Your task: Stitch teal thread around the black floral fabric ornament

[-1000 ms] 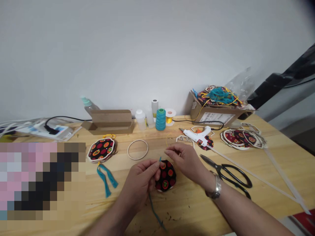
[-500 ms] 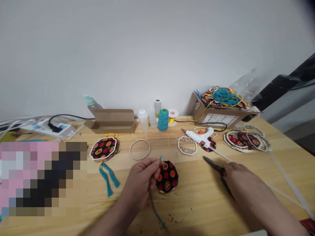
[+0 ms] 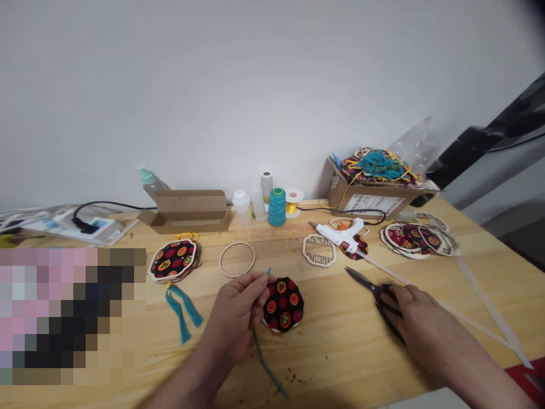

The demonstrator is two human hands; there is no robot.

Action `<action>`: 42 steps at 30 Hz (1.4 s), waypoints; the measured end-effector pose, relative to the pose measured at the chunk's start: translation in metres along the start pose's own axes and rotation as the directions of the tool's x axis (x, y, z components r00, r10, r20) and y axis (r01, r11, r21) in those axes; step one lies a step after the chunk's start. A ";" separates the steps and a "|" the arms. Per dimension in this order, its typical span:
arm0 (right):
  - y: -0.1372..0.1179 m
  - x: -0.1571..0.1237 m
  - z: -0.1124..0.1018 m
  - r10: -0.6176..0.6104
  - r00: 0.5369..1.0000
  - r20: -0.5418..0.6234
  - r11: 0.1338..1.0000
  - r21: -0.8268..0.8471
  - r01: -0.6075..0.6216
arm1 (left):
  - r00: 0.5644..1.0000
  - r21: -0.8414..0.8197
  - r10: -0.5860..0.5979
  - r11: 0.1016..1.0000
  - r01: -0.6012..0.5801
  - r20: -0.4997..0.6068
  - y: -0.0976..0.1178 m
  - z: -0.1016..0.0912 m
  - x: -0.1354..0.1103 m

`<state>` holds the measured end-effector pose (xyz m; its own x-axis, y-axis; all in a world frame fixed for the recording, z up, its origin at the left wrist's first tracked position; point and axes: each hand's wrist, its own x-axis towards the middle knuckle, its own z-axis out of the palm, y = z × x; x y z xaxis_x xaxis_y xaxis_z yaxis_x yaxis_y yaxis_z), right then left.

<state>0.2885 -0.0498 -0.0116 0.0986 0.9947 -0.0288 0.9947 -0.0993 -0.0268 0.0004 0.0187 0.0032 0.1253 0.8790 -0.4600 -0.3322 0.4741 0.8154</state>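
Left hand, bottom center: thumb and forefinger pinched on a teal cord, short tip poking up, tail trailing down toward the bottom edge. Patterned fabric disc is just right of center, lower half, against that hand's fingers.

Right hand, lower right: on the black handles of the scissors, fingers curled; can't tell how firm the grip is. Blades point up-left.

Next row back: tasseled ornament left, wooden ring near center, lattice frame and white glue gun right of center.

Far row, mid-frame: brown carton left, teal thread spool center, loaded cardboard box right.
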 end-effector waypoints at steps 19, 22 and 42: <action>-0.082 0.014 -0.046 -0.390 0.874 0.292 0.211 0.952 -0.224 | 1.000 -0.021 -0.030 0.999 0.030 -0.002 0.002 0.004 -0.003; -0.086 0.031 -0.051 -0.560 0.796 0.229 0.236 0.965 -0.112 | 1.000 -0.060 -0.026 0.998 0.027 0.009 0.001 0.004 -0.002; -0.090 0.057 -0.044 -0.719 0.604 0.343 0.402 0.915 -0.041 | 0.992 -0.027 0.072 0.997 -0.075 -0.108 0.005 0.004 0.000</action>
<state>0.2054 0.0169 0.0328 -0.6659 0.6636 -0.3409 0.3689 -0.1043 -0.9236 0.0021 0.0215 0.0088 -0.0005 0.9002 -0.4354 -0.3661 0.4050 0.8378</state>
